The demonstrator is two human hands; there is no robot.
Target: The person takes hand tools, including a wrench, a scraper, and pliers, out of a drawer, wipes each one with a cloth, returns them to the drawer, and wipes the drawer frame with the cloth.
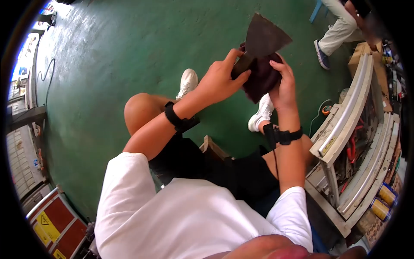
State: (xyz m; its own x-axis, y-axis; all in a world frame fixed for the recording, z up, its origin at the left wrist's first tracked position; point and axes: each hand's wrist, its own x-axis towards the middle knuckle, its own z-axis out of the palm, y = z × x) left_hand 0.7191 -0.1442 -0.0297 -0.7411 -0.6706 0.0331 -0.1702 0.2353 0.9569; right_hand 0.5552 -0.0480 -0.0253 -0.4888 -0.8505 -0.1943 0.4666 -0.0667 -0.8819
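Note:
My left hand (pixel 222 80) is closed around the handle of a putty knife (pixel 266 36), with the thumb and fingers at its base. The wide, dull grey blade fans out and points away from me. My right hand (pixel 283 82) grips a dark maroon, cloth-like piece (pixel 262 77), which bunches up behind and below the blade. The two things overlap, and I cannot tell how firmly the cloth touches the blade. Part of the handle is hidden by the left fingers. Both hands are raised in front of me, above my knees.
At my right stands a metal frame cart (pixel 345 110) with tools inside, and yellow-blue cans (pixel 381 209) beside it. Another person's leg (pixel 338 30) shows at the upper right. A red panel with warning labels (pixel 56 224) stands lower left, and the green floor (pixel 112 56) spreads ahead.

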